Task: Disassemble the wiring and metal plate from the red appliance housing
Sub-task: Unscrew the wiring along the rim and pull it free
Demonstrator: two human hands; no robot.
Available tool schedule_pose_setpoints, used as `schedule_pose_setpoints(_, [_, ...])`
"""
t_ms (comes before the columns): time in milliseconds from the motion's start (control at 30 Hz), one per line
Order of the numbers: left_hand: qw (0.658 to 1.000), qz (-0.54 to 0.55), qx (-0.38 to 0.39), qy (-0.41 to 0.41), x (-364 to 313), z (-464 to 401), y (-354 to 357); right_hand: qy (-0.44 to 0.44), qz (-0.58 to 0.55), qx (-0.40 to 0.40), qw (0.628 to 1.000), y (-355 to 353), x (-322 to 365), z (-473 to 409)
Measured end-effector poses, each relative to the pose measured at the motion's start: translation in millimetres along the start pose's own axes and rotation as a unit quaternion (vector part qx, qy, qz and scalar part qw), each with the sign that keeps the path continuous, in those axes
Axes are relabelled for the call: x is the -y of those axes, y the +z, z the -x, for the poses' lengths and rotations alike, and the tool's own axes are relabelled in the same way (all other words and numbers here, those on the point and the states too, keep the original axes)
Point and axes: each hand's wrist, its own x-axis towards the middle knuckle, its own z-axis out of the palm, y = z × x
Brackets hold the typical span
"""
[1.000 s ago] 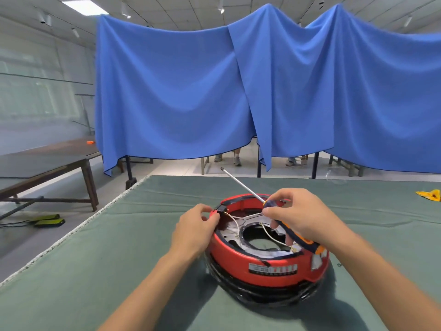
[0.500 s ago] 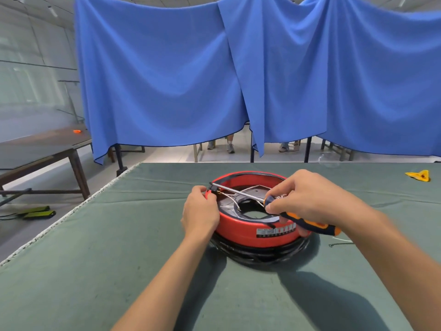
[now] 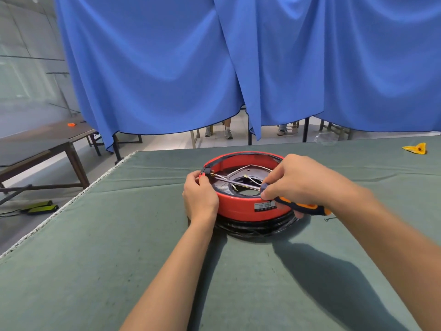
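Red appliance housing point(image 3: 241, 207) sits mid-table on the green cloth point(image 3: 119, 247), open side up, black coiled cord point(image 3: 257, 229) under it. Left hand point(image 3: 200, 199) is wrapped on the rim at 9 o'clock, thumb by the black connector point(image 3: 207, 171). Right hand point(image 3: 294, 181) is clamped on the orange-black screwdriver point(image 3: 301, 206) at 3 o'clock.

Change: a second ago the shaft pointed up and away, clear of the housing. Now it's swung down flat across the opening, tip at the 9–10 o'clock terminal beside the connector.

Means: tool is engaged, probably on a terminal screw, though the tip is too small to confirm. White wires point(image 3: 250, 177) and metal plate point(image 3: 238, 174) still inside; nothing removed yet.
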Motion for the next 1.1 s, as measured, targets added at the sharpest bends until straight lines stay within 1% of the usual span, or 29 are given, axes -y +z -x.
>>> schedule_pose_setpoints(133, [1.0, 0.008, -0.009, 0.001, 0.1, -0.1, 1.4, 0.001, 0.005, -0.012, 1.0, 0.0, -0.3, -2.2])
schedule_pose_setpoints(400, [1.0, 0.006, -0.016, 0.0, 2.7, -1.6, 2.2, -0.003, -0.005, 0.011, 1.0, -1.2, -2.1, 2.4])
schedule_pose_setpoints(1100, [1.0, 0.012, -0.024, 0.0, 4.2, -1.1, 2.2, 0.017, -0.011, 0.003, 1.0, 4.4, 3.8, 6.8])
